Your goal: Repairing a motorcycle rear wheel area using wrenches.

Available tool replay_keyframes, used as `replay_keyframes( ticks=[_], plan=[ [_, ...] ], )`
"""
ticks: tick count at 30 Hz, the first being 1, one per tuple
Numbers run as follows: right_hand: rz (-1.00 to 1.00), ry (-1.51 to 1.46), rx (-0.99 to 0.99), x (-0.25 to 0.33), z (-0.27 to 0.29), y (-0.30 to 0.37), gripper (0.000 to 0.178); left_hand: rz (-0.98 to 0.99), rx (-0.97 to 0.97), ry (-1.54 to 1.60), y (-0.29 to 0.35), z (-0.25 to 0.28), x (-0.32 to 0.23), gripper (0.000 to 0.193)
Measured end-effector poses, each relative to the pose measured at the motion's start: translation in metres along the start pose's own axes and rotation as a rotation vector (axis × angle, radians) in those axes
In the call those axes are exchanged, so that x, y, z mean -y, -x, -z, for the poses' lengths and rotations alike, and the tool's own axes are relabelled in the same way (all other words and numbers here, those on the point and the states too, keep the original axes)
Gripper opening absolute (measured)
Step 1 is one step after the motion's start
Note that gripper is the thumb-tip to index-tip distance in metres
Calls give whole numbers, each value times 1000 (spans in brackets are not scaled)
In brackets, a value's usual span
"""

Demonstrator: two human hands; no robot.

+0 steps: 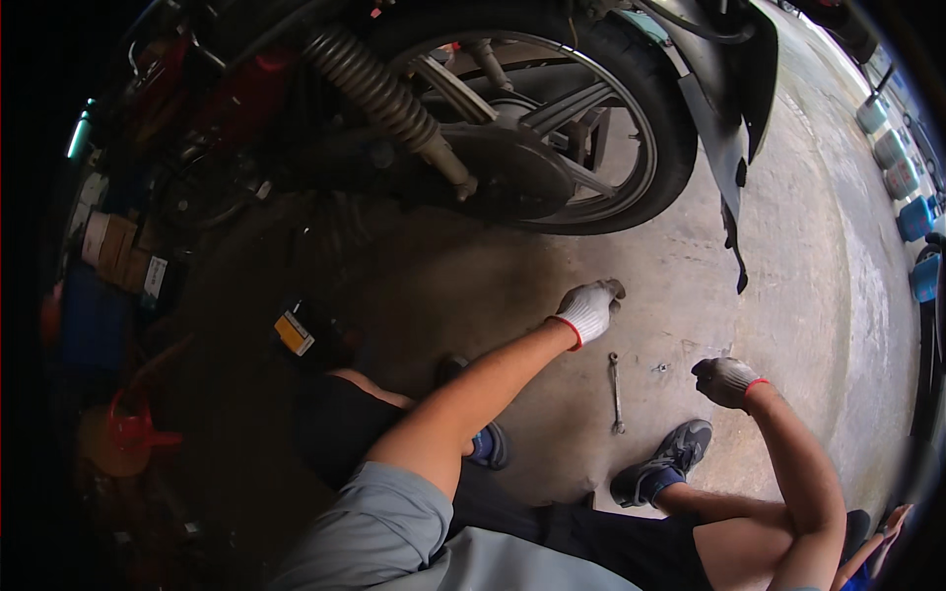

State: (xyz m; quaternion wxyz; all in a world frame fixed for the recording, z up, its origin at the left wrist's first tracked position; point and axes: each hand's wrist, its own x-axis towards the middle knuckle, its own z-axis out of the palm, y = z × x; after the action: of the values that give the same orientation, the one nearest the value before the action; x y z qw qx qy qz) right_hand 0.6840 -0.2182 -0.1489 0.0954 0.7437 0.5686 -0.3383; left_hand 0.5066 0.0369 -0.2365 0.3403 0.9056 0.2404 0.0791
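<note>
Both my hands wear white work gloves with red cuffs and darkened fingers. My left hand (pixel 589 307) reaches over the concrete floor below the motorcycle's rear wheel (pixel 658 187), its fingers curled together. Whatever it may hold is hidden. Farther right and nearer to me, my right hand (pixel 726 380) is also closed; its fingertips are dark and show no clear object. Between the hands and my shoe lies a combination wrench (pixel 617 394) on the floor. Some small metal pieces (pixel 659 367), perhaps hardware, lie between the wrench and my right hand.
Above my hands stand the motorcycle's chain case (pixel 493 172), spring shock absorber (pixel 389 98) and hanging rear mudguard (pixel 714 128). A yellow-and-black box (pixel 294 333) and a red funnel-like item (pixel 138 428) sit left. Blue containers (pixel 915 219) line the right edge. Another person's arm (pixel 880 542) shows lower right.
</note>
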Motion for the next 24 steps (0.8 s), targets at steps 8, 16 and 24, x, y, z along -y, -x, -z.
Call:
replay_keyframes(
  ticks=[8, 16, 24],
  plan=[
    [73, -99, -17, 10, -12, -17, 32, 633, -34, -365, 105, 40, 173, 26],
    [-111, -153, 80, 7, -3, -25, 27, 1164, -417, -413, 135, 125, 300, 22],
    [-136, -189, 124, 6, -14, -30, 34, 1385, -326, -404, 151, 135, 355, 22]
  ],
)
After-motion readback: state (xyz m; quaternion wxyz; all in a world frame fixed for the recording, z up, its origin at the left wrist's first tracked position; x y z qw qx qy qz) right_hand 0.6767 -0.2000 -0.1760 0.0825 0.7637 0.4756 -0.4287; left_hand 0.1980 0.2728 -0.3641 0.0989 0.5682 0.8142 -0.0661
